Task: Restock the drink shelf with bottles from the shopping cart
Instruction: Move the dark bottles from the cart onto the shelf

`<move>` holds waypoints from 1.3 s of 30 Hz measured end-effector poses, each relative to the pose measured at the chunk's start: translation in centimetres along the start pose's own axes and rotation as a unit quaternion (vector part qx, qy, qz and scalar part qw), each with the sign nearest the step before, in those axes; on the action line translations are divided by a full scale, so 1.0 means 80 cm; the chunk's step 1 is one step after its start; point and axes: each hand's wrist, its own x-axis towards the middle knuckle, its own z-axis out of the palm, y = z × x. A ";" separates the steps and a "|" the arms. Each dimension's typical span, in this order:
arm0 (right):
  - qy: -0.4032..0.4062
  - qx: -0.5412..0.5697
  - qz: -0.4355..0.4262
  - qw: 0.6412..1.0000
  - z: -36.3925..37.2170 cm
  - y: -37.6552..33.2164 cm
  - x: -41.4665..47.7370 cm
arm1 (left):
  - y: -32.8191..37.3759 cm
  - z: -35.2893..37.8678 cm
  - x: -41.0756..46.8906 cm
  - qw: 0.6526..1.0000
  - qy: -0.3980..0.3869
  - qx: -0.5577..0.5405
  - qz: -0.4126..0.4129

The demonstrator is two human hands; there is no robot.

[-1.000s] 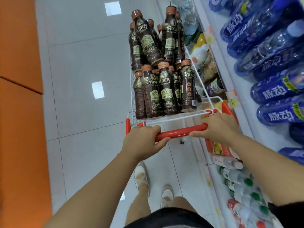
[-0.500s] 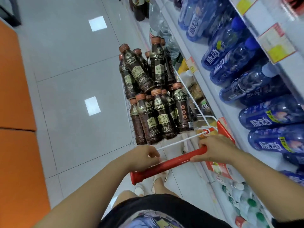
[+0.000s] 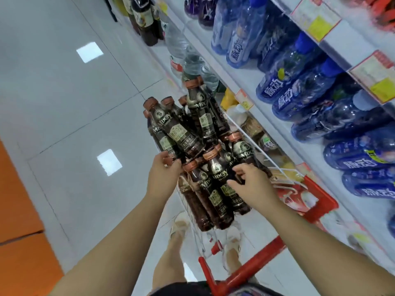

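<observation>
Coffee bottles (image 3: 192, 129), brown-capped: standing crowded in the shopping cart (image 3: 245, 272). Left hand (image 3: 164, 176) is pinching the cap of the leftmost front bottle (image 3: 195, 212), right hand (image 3: 253, 186) is curling thumb and fingers round the middle front bottle (image 3: 220, 178), probably taking one apiece. Drink shelf (image 3: 333, 50) is running just beside the cart's right edge, open floor (image 3: 64, 103) lying left
</observation>
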 end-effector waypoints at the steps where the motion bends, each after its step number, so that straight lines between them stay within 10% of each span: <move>1: -0.003 -0.005 0.022 1.000 0.008 -0.007 0.003 | 0.005 -0.004 0.016 1.000 0.000 -0.018 -0.010; 13: -0.007 -0.032 0.120 0.992 0.061 -0.009 0.013 | 0.040 0.035 0.111 0.972 -0.012 -0.187 -0.139; 22: 0.052 0.085 0.122 0.988 0.013 -0.020 -0.011 | 0.058 0.021 0.064 0.969 -0.008 -0.243 -0.046; 29: 0.139 0.424 0.141 0.884 -0.109 -0.058 -0.116 | 0.153 -0.018 -0.079 0.966 -0.232 -0.089 0.065; 39: 0.327 0.582 0.051 0.743 -0.269 -0.097 -0.373 | 0.306 -0.042 -0.314 0.838 -0.487 0.028 0.243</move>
